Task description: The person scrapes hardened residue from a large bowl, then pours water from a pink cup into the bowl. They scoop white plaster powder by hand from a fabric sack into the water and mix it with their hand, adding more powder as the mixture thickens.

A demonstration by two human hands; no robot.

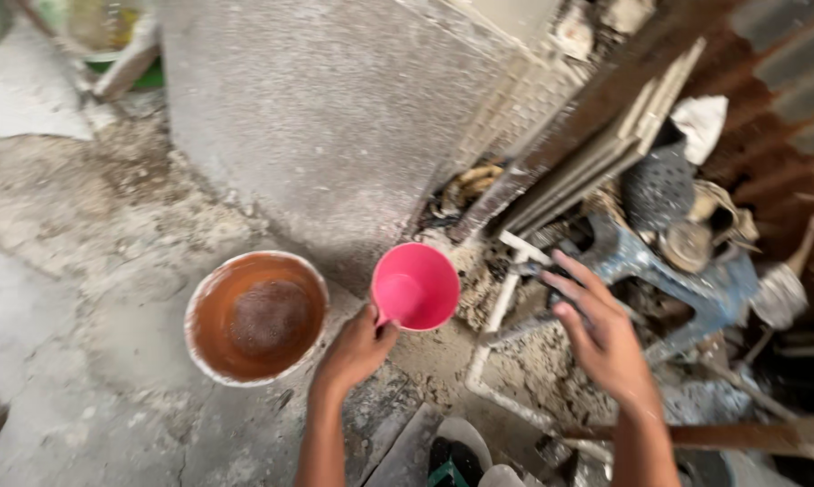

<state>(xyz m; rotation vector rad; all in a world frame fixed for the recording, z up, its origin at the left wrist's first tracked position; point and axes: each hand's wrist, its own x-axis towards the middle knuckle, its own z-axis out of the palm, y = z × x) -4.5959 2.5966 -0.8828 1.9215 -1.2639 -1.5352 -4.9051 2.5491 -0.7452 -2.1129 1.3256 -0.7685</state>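
Left hand point(357, 350) gripping pink scoop point(416, 286) by its handle, held above the floor just right of orange bucket point(256, 317). Right hand point(601, 332) open, fingers spread, holding nothing, reaching over white pipe point(499, 311) toward blue pump point(695, 280)

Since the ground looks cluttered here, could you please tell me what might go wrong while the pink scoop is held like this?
1. The left hand pinches the pink scoop only by its handle; that light grip might let it tip or drop.
2. The right hand reaches with open fingers toward the blue metal pump amid rusty scrap, so it could be scratched.
3. The brown bucket and white pipe lie near the foot, a possible trip hazard.
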